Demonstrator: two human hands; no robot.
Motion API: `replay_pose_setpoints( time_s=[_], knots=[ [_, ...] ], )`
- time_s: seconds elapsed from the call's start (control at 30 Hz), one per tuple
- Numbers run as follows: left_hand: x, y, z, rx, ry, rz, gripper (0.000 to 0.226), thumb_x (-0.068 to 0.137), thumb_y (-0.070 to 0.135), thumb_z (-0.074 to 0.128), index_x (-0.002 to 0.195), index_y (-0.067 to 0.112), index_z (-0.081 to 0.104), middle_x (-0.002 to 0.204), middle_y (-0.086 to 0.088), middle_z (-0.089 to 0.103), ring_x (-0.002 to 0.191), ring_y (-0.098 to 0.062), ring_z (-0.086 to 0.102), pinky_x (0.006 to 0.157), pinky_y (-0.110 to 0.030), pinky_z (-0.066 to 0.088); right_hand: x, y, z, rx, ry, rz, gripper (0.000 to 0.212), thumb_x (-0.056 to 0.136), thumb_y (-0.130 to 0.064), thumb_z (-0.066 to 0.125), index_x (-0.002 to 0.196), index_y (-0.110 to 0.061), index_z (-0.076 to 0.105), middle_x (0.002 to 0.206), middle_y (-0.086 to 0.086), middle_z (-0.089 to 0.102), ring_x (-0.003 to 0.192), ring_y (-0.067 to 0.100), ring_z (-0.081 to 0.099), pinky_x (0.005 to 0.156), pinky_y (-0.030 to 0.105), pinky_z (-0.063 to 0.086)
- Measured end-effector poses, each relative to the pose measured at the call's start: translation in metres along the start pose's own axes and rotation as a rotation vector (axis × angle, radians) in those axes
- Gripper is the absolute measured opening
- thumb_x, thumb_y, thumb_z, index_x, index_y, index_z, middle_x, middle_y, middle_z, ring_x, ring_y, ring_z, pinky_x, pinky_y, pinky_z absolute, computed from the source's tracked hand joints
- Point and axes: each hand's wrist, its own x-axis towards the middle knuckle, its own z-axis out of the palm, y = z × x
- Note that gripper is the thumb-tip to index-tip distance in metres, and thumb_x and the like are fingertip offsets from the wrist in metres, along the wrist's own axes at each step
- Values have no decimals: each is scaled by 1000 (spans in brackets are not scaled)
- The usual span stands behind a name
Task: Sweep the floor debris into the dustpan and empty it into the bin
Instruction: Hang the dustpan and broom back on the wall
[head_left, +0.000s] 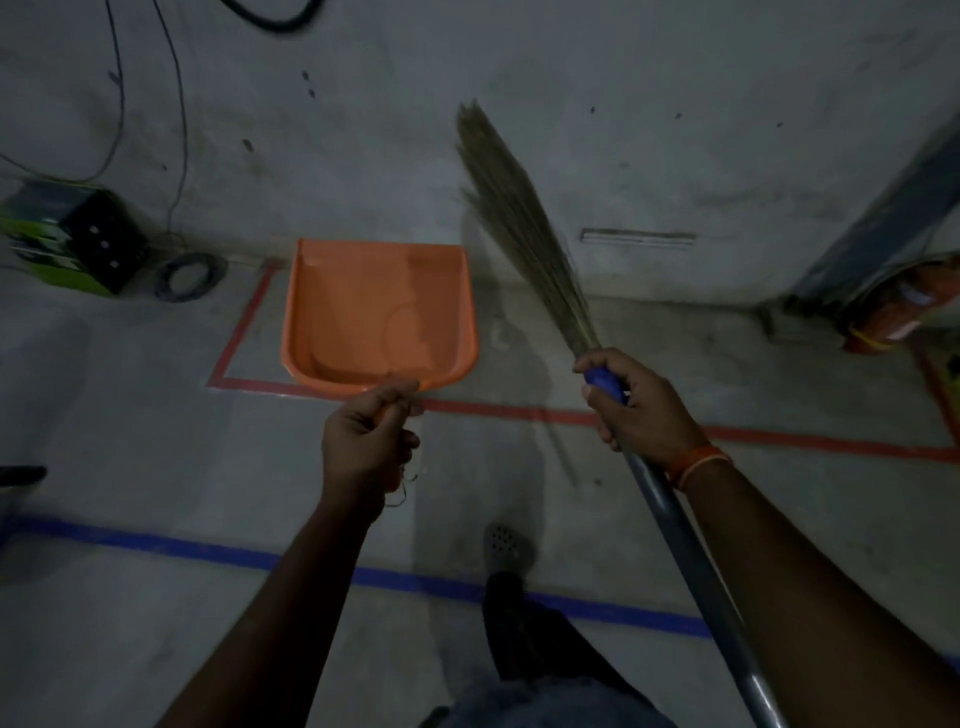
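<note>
Dustpan (379, 306): plain orange. Broom (524, 228): dull straw-brown bristles, blue collar, grey handle. Floor (156, 457): grey concrete with dark specks, marked by a red tape line (519, 413) and a blue tape line (208, 548). Box (67, 239) near the floor's left edge: green and black. Wristband (698, 464): orange. Shoe (506, 548): grey, dotted with small holes.

The dustpan (379, 317) handle is hidden inside the left hand (363, 447). The broom (519, 218) bristles are motion-blurred, and its grey pole runs off the bottom edge. The green box (72, 239) and orange object (904, 306) are cut by the side edges.
</note>
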Motion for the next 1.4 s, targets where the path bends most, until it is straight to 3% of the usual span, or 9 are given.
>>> replay_pose_setpoints(
  time_s=[0.23,0.37,0.5,0.63,0.9,1.03,1.17,1.4],
  knots=[
    [-79,-18,40,-4,-172,-69,24,100,2,58,112,13,76,96,-15,75,52,-15,56,41,-20,35,-109,29,-41,59,68,100,27,96,-7,56,110,-28,63,81,25,61,48,23,56,48,33,50],
    [-110,-13,85,-11,-292,-45,24,102,3,56,114,11,75,96,-13,75,53,-15,57,40,-21,35,-143,42,-86,100,142,92,22,97,-7,55,109,-24,63,105,11,62,47,25,55,48,35,49],
    [-137,-7,145,13,-365,-14,25,102,4,55,114,13,76,94,-11,75,52,-14,56,39,-20,33,-163,60,-145,133,225,55,23,98,-3,53,108,-22,63,105,-4,61,45,25,54,49,35,48],
    [-167,-8,225,21,-408,5,26,102,2,54,111,12,76,90,-10,74,50,-13,56,38,-21,33,-182,84,-219,139,293,27,22,98,-3,53,107,-20,62,106,4,59,44,26,52,48,35,47],
    [-251,-17,424,-58,-438,1,24,101,0,54,111,8,75,88,-11,73,49,-14,55,40,-21,35,-227,148,-396,146,344,19,16,98,-8,56,107,-19,62,78,0,58,46,28,52,46,34,46],
    [-283,-21,510,-74,-457,-17,25,101,3,55,112,12,76,89,-8,75,48,-16,53,40,-18,29,-237,174,-475,121,353,13,16,98,-10,56,109,-20,62,70,3,56,45,29,52,45,33,45],
    [-295,-22,589,-53,-482,15,25,100,2,57,108,15,77,89,-10,76,50,-19,52,39,-17,30,-229,202,-543,121,378,-10,18,98,-10,55,110,-22,62,71,-3,56,44,26,51,46,33,45],
    [-286,-22,728,-59,-543,56,24,99,-4,55,106,7,75,83,-8,72,46,-13,56,37,-18,36,-186,245,-652,88,415,-56,23,98,-6,55,113,-22,62,75,11,59,45,25,54,47,34,48]
  ],
)
